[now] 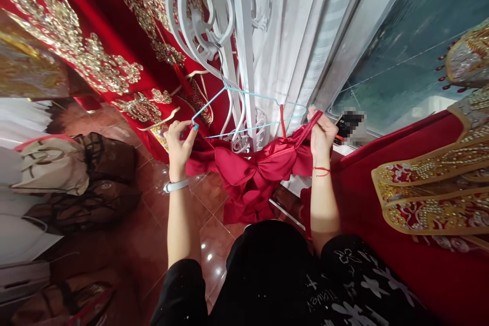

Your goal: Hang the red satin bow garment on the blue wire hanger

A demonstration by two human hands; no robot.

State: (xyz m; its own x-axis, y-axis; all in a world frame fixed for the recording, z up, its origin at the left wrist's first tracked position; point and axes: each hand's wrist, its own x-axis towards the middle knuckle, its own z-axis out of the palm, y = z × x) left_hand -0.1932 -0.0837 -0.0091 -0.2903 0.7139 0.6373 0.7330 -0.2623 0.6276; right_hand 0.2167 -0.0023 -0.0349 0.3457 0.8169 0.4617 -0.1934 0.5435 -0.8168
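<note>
A thin light-blue wire hanger (244,92) hangs from a white scrolled metal rack (202,20). On it hangs a red satin dress (260,168) with a big bow at the front. My left hand (179,142) grips the hanger's left end. My right hand (321,135) pinches a red strap of the dress at the hanger's right end. A white band is on my left wrist and a red string on my right.
Red garments with gold embroidery (95,56) hang at the left and back, and another embroidered red piece (428,188) at the right. White and dark lace dresses (57,183) lie at the left. A window (401,61) and white curtain (298,35) stand behind. The floor is red tile (206,244).
</note>
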